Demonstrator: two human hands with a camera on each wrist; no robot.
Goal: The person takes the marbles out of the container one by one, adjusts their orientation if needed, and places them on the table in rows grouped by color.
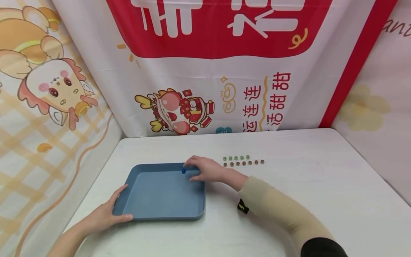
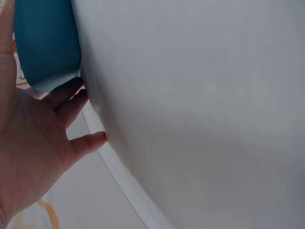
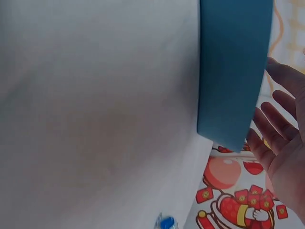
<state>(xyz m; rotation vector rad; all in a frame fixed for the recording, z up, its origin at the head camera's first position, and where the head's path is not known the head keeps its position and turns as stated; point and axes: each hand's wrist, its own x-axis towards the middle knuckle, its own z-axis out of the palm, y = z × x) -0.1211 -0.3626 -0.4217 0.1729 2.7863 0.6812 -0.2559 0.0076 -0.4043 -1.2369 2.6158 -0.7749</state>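
A shallow blue-grey tray (image 1: 163, 194) lies on the white table. My left hand (image 1: 101, 216) holds its near left corner, thumb along the front wall and fingers along the left side. In the left wrist view, fingertips (image 2: 78, 86) meet the tray's wall (image 2: 47, 43) low by the table. One small dark blue bead (image 1: 183, 171) is inside the tray, near the back wall. Over the back right corner reaches my right hand (image 1: 208, 169), thumb and fingers spread apart, the index fingertip just above the bead. The right wrist view shows these fingers (image 3: 274, 124) beyond the tray's wall (image 3: 233, 71).
Right of the tray, two rows of small beads lie on the table: green ones (image 1: 236, 158) behind and brownish ones (image 1: 244, 163) in front. A small black tag (image 1: 243, 206) shows by the right sleeve (image 1: 276, 203). Printed cloth walls (image 1: 199, 78) rise behind and at the sides.
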